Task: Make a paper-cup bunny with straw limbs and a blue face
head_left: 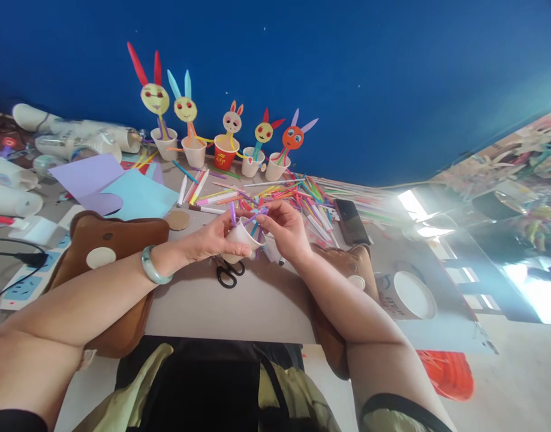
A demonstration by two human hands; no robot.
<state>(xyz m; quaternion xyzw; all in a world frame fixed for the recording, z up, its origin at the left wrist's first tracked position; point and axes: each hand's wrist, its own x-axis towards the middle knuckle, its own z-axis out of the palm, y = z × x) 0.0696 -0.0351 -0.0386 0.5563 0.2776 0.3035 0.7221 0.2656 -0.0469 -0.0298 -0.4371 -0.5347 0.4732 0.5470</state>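
Note:
My left hand (216,237) is closed around a white paper cup (241,235), thumb across its front and fingers behind. The cup is tilted slightly, held above the table. Purple and blue strips stick out of its mouth. My right hand (285,231) pinches a purple strip (257,213) at the cup's rim; its fingertips partly hide the strip, which may be a pipe cleaner or a flat stick. Just below the cup lies a pair of scissors (230,273) with black handles, blades hidden behind the cup and hand.
Several cups with rabbit-faced figures, such as a red cup (224,157), stand along the blue wall. Coloured sticks and markers (203,187) litter the table before them. Blue paper (142,195) and a brown cushion (117,240) lie left; a phone (351,222) and paper bucket (412,294) are right.

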